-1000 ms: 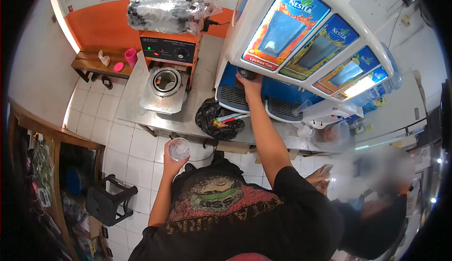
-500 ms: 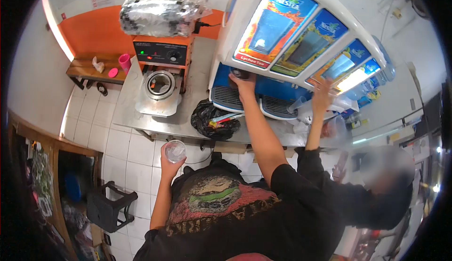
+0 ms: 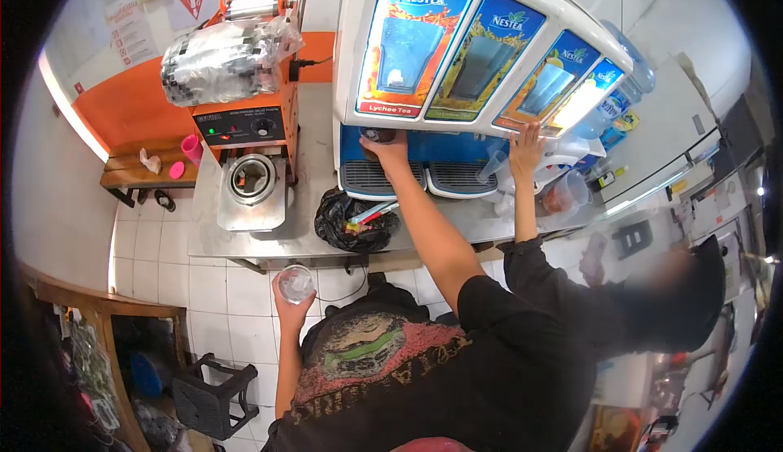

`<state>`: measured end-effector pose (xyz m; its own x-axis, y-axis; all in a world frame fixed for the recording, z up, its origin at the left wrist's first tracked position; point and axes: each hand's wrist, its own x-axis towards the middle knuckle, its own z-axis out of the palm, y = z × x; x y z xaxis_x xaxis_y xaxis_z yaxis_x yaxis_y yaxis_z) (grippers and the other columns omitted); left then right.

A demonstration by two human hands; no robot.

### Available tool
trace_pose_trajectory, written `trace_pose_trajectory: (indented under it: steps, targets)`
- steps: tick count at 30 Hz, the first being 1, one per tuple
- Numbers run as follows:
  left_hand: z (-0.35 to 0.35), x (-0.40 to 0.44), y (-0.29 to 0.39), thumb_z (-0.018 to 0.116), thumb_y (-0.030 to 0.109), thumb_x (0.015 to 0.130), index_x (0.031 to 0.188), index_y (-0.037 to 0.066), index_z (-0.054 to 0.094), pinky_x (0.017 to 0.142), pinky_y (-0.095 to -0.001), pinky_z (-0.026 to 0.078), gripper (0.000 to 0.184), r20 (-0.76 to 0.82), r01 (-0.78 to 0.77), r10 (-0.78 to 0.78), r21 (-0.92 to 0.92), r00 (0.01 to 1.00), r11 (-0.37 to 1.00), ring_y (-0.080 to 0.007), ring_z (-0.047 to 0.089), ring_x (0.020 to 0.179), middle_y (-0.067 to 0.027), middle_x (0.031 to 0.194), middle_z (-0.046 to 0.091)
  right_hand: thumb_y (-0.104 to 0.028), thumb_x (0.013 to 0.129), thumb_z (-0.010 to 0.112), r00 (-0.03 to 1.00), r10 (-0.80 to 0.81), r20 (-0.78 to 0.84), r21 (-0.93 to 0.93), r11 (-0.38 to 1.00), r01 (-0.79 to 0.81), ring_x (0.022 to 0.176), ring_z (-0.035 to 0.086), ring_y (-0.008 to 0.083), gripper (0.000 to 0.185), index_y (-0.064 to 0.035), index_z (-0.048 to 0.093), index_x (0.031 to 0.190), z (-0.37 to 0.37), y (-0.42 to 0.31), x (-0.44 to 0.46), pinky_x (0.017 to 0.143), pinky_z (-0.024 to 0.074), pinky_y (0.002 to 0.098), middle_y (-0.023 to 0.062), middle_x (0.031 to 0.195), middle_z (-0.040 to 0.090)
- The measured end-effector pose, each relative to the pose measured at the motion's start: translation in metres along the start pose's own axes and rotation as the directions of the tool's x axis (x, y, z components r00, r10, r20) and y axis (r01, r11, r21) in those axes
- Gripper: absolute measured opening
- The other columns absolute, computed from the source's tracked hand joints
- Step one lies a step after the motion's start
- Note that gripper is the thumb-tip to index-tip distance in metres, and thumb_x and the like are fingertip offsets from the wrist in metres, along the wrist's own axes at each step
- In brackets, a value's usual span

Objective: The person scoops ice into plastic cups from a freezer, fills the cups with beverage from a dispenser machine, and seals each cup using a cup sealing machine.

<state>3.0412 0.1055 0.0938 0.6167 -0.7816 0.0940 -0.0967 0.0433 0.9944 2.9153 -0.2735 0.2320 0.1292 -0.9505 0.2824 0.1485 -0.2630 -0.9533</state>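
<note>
My left hand [image 3: 290, 303] is wrapped round a clear plastic cup [image 3: 296, 284] with what looks like ice in it, above the floor in front of the counter. At the drink dispenser [image 3: 351, 85], my right hand [image 3: 387, 150] reaches under the Lychee Tea panel [image 3: 414, 40], above the left drip tray [image 3: 382, 179]. Its fingers are closed round a cup [image 3: 378, 135] with dark contents, partly hidden by the dispenser.
A cup sealer [image 3: 245, 126] and a black plastic bag [image 3: 347, 223] stand on the metal counter [image 3: 306, 240]. To the right, a co-worker's hand [image 3: 527, 154] touches the dispenser's lower front. A black stool [image 3: 214, 395] is at lower left.
The view has shifted, with both my hands keeping their cups. The co-worker's hand has come up to the dispenser's front from lower right.
</note>
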Motion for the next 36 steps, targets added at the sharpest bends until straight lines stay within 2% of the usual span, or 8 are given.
trace_pose_trajectory:
  steps: [14, 16, 18, 20, 24, 26, 29, 36]
  targets:
    - [0.003, 0.002, 0.003, 0.084, 0.006, 0.061, 0.127, 0.004, 0.042, 0.101, -0.0389, 0.041, 0.077, 0.004, -0.026, 0.026, -0.001, 1.0, 1.0, -0.0249, 0.053, 0.112, -0.0115, 0.117, 0.055, -0.005, 0.057, 0.091, 0.999, 0.033, -0.014, -0.032, 0.999, -0.034, 0.11, 0.059, 0.0241, 0.086, -0.0043, 0.044, 0.129, 0.001, -0.005, -0.002, 0.095, 0.0482, 0.0365, 0.0115, 0.121, 0.059]
    - [0.003, 0.001, 0.001, 0.084, 0.006, 0.061, 0.127, 0.004, 0.042, 0.102, -0.039, 0.041, 0.078, -0.002, -0.009, 0.009, 0.009, 1.0, 1.0, -0.0251, 0.054, 0.112, -0.0116, 0.117, 0.056, -0.006, 0.056, 0.092, 0.997, 0.073, -0.004, 0.053, 0.996, -0.072, 0.111, 0.059, 0.0246, 0.087, -0.0039, 0.044, 0.13, 0.001, -0.001, -0.001, 0.097, 0.0471, 0.036, 0.0118, 0.122, 0.059]
    - [0.001, 0.003, -0.005, 0.084, 0.007, 0.061, 0.128, 0.004, 0.042, 0.102, -0.0389, 0.041, 0.079, 0.009, -0.052, 0.052, 0.004, 0.999, 0.999, -0.0254, 0.054, 0.113, -0.0117, 0.118, 0.056, -0.004, 0.059, 0.09, 0.999, -0.044, -0.001, -0.09, 0.995, 0.044, 0.108, 0.06, 0.0245, 0.081, -0.0042, 0.046, 0.127, -0.002, 0.007, 0.003, 0.088, 0.0518, 0.0353, 0.0135, 0.12, 0.06]
    - [0.001, 0.003, 0.0, 0.084, 0.007, 0.062, 0.129, 0.004, 0.042, 0.102, -0.0386, 0.041, 0.08, -0.003, -0.045, 0.045, 0.029, 0.999, 0.999, -0.0252, 0.054, 0.113, -0.0114, 0.118, 0.055, -0.002, 0.061, 0.089, 0.995, 0.081, 0.052, 0.003, 0.997, -0.081, 0.106, 0.061, 0.0237, 0.078, -0.0043, 0.047, 0.126, -0.007, 0.031, 0.014, 0.085, 0.0526, 0.0348, 0.0133, 0.117, 0.061]
    - [0.0, 0.003, -0.003, 0.084, 0.007, 0.063, 0.131, 0.004, 0.04, 0.102, -0.0391, 0.042, 0.081, -0.009, -0.018, 0.018, -0.014, 1.0, 1.0, -0.0255, 0.054, 0.113, -0.0114, 0.118, 0.055, -0.001, 0.061, 0.088, 1.0, -0.002, 0.014, -0.008, 1.0, 0.002, 0.103, 0.061, 0.0233, 0.077, -0.004, 0.047, 0.126, 0.001, -0.005, -0.002, 0.09, 0.0502, 0.0354, 0.0111, 0.114, 0.061]
    - [-0.001, 0.003, -0.004, 0.084, 0.007, 0.063, 0.131, 0.003, 0.04, 0.101, -0.0391, 0.042, 0.082, -0.015, -0.057, 0.057, 0.002, 0.998, 0.998, -0.0255, 0.054, 0.113, -0.0117, 0.119, 0.055, -0.002, 0.061, 0.089, 0.996, 0.086, 0.029, -0.006, 0.996, -0.085, 0.104, 0.061, 0.0233, 0.078, -0.0039, 0.047, 0.126, 0.0, -0.01, -0.003, 0.092, 0.0493, 0.0355, 0.011, 0.115, 0.061]
    - [-0.003, 0.002, -0.004, 0.085, 0.007, 0.063, 0.132, 0.003, 0.04, 0.102, -0.0392, 0.042, 0.082, -0.018, -0.049, 0.049, 0.017, 0.999, 0.999, -0.0258, 0.053, 0.115, -0.0123, 0.12, 0.055, -0.002, 0.06, 0.089, 0.999, -0.041, -0.004, -0.063, 0.997, 0.04, 0.106, 0.061, 0.0237, 0.079, -0.0029, 0.047, 0.127, -0.004, 0.018, 0.01, 0.092, 0.0499, 0.0362, 0.0124, 0.117, 0.061]
    - [-0.005, 0.003, -0.004, 0.085, 0.006, 0.063, 0.132, 0.003, 0.039, 0.102, -0.0402, 0.042, 0.082, -0.029, -0.057, 0.058, 0.035, 0.998, 0.998, -0.0261, 0.053, 0.115, -0.0126, 0.12, 0.055, 0.0, 0.061, 0.089, 0.999, -0.03, 0.026, 0.001, 1.0, 0.03, 0.107, 0.062, 0.0246, 0.077, -0.0025, 0.047, 0.125, -0.005, 0.017, 0.011, 0.092, 0.0511, 0.0354, 0.013, 0.118, 0.061]
